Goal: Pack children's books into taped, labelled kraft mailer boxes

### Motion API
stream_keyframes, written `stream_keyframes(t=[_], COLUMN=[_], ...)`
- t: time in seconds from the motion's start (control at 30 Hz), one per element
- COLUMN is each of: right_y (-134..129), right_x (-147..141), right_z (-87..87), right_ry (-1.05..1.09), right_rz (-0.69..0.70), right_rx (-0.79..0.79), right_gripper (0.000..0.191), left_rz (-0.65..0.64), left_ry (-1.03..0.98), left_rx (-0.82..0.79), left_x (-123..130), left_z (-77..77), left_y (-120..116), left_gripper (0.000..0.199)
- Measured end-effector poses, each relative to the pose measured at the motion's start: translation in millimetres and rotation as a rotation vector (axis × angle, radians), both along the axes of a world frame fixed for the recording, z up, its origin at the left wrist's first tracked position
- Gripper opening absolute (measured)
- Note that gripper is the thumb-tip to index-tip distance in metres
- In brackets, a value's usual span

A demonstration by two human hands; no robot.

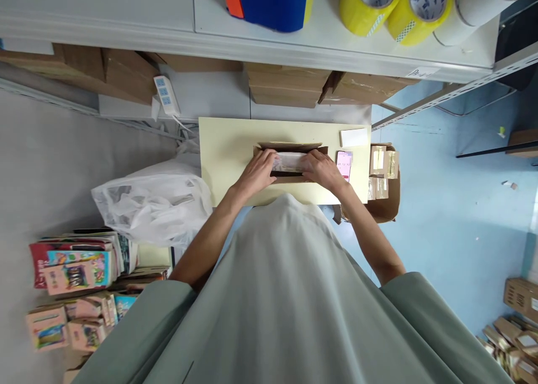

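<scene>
On the pale yellow board in front of me lies an open cardboard box, its flaps spread. Inside it, or just at its mouth, is a whitish wrapped packet. My left hand has its fingers closed on the packet's left end, and my right hand grips the right end. Both sets of fingertips reach into the box opening, so they are partly hidden. Right of my right hand are a phone with a lit pink screen and a small white slip.
Overhead is a shelf with yellow tape rolls, white rolls and a blue-and-red holder. A carton of small parcels stands right of the board. To the left are a white plastic bag and stacked books.
</scene>
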State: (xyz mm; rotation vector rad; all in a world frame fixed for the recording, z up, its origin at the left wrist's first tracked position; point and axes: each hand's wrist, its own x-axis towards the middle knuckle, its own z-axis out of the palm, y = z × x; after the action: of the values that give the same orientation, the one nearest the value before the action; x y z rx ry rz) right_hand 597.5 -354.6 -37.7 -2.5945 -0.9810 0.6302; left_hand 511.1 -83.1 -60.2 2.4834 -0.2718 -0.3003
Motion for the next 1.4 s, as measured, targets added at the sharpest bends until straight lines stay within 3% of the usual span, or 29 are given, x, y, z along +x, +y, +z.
stream_keyframes(t=[0.33,0.5,0.7,0.9,1.03,1.13,1.23,1.33,1.4], right_y=[11,9,-12,-41,-48,-41,-27,-10,-3], right_x=[-5,-4,1,-5,-10,-13,-16,-20,-22], right_z=[-14.5,-15.7,-15.5,-28.1,-37.3,-40.7,-42.1,-41.1,-38.7], right_ry=[0.077,0.037,-0.040,-0.203,-0.232,-0.177,-0.059,0.088,0.154], right_rz=[0.037,-0.012,-0.107,-0.313,-0.386,-0.441,-0.542,-0.630,-0.621], right_rx=[-0.099,-0.147,-0.058,0.133,0.190,0.246,0.392,0.491,0.453], right_gripper=[0.042,0.041,0.038,0.021,0.012,0.020,0.050,0.075,0.078], left_rz=[-0.014,0.024,0.250,0.567,0.608,0.566,0.516,0.466,0.425], left_ry=[0.088,0.048,0.018,-0.067,-0.075,-0.079,-0.074,-0.048,-0.029], left_rx=[0.130,0.201,0.171,0.165,0.109,0.090,0.050,0.007,-0.002], left_x=[-2,-3,-17,-38,-49,-53,-51,-46,-43], left_z=[-22.2,-23.9,-7.9,-4.9,-7.4,-8.4,-10.8,-12.4,-11.7], left_y=[-7,-5,-5,-12,-22,-29,-35,-38,-38], left_gripper=[0.057,0.047,0.040,0.060,0.061,0.056,0.056,0.065,0.074])
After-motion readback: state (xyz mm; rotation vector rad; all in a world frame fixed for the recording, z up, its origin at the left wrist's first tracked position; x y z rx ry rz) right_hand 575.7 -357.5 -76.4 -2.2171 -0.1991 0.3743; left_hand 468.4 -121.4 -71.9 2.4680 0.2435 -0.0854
